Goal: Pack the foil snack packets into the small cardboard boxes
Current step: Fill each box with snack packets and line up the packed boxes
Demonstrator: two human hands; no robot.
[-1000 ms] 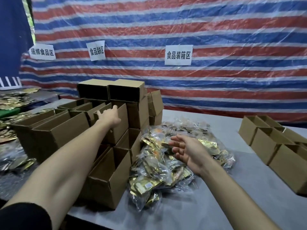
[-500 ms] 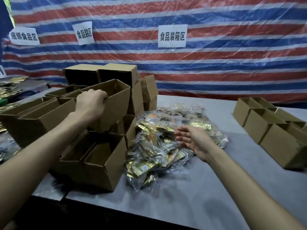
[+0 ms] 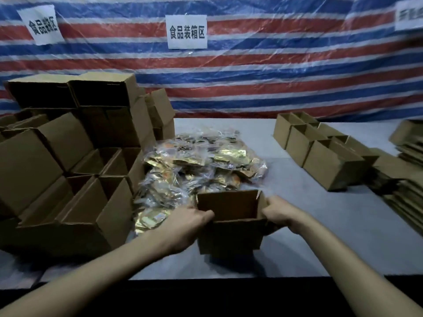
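I have one small open-topped brown cardboard box [image 3: 229, 225] between my two hands, sitting on or just above the pale grey counter [image 3: 343, 236] right in front of me; I cannot tell whether its base touches. My left hand [image 3: 183, 227] is clenched over the near left corner of its rim, fingers hooked inside, and my right hand [image 3: 280, 212] is closed on the right wall near the rim, so each grip is grasping the box. It looks empty. The heap of gold and orange foil snack packets in clear wrap [image 3: 201, 163] lies just beyond the box and touches its far side. To my left stands the stack of empty brown cartons [image 3: 75, 170], to my right a row of open small boxes [image 3: 320, 152], and at the far right edge a pile of flattened cardboard blanks [image 3: 407, 186]. To do this step well, I judge I should settle the box flat with its mouth up and square to me, close against the heap, then free the right hand for packets while the left steadies the rim. The thin walls would buckle if squeezed, so a light hold suits.
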